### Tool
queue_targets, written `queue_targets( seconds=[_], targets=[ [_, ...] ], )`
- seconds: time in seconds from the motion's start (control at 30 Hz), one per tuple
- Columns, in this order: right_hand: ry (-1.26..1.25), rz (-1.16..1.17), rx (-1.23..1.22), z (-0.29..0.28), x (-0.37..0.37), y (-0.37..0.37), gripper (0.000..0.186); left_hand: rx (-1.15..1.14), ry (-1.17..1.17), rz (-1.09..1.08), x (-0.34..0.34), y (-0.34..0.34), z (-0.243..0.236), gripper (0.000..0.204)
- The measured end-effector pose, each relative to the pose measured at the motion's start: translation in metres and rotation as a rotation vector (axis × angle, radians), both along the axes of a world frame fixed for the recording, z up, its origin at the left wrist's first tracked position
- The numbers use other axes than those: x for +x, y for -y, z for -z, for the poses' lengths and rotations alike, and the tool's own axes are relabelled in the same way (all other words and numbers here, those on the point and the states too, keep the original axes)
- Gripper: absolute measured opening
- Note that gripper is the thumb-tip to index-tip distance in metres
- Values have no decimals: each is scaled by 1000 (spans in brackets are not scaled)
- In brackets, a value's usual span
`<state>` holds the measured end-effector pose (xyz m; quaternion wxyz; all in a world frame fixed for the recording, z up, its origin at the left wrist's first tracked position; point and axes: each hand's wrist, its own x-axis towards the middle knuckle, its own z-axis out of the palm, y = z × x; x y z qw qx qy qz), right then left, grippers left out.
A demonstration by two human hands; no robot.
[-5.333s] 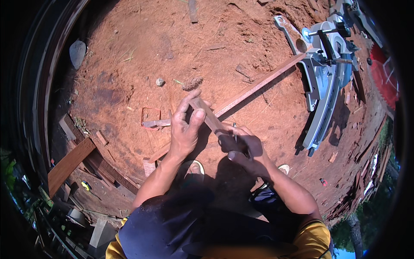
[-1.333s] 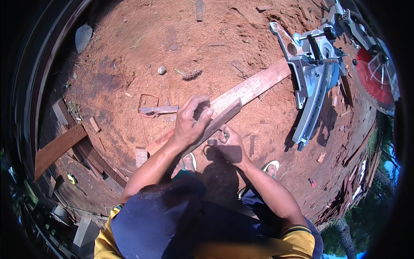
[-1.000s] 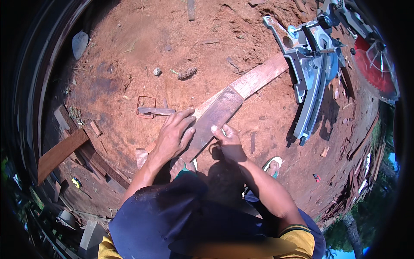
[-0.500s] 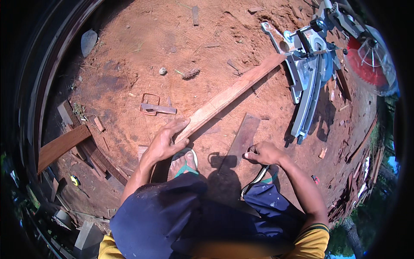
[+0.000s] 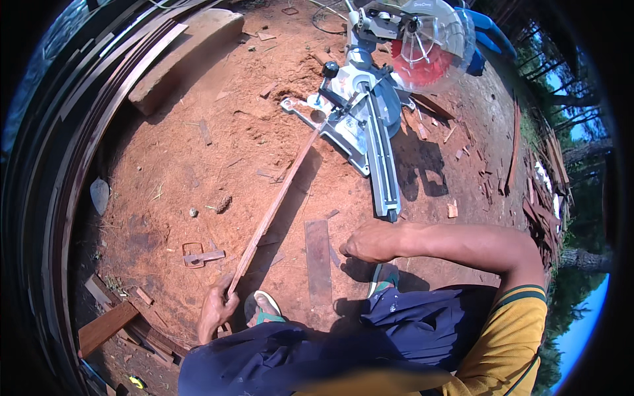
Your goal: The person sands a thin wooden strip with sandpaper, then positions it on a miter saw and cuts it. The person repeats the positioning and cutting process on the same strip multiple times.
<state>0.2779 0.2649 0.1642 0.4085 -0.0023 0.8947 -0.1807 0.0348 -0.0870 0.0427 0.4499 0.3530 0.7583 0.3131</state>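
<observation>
My left hand (image 5: 216, 309) is closed around the near end of a long wooden plank (image 5: 273, 210), whose narrow edge now faces up. The plank's far end meets the base of a miter saw (image 5: 362, 125) with a red blade and a clear guard. Closed fingers show on my right hand (image 5: 371, 241), which is above the ground in front of the saw's near end; whatever it may hold is hidden. A short flat board (image 5: 318, 264) lies on the ground just left of that hand.
Long boards (image 5: 99, 99) and a thick timber beam (image 5: 188, 59) lie along the left. Lower left are offcuts (image 5: 109, 327) and a yellow tape measure (image 5: 137, 381). A reddish wire frame with a small wood piece (image 5: 203, 256) and a pine cone (image 5: 223, 204) lie on the sawdust.
The view has swung toward the saw. The plank has turned from its broad face onto its edge, still in my left hand. My right hand has moved forward, its forearm now reaching across from the right.
</observation>
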Motion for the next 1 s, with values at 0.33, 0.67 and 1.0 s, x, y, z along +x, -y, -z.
queue_targets(
  seconds=[0.33, 0.67, 1.0],
  targets=[
    [-77, 630, -324, -61, 65, -85, 31, 38, -137, 255, -19, -27, -88, 48],
    [-440, 791, -676, 47, 99, -49, 37, 2, -96, 467, 30, -320, -104, 19],
    [-319, 926, -591, 76, 165, -41, 35, 310, -595, 383, 43, -464, -14, 27]
  ],
)
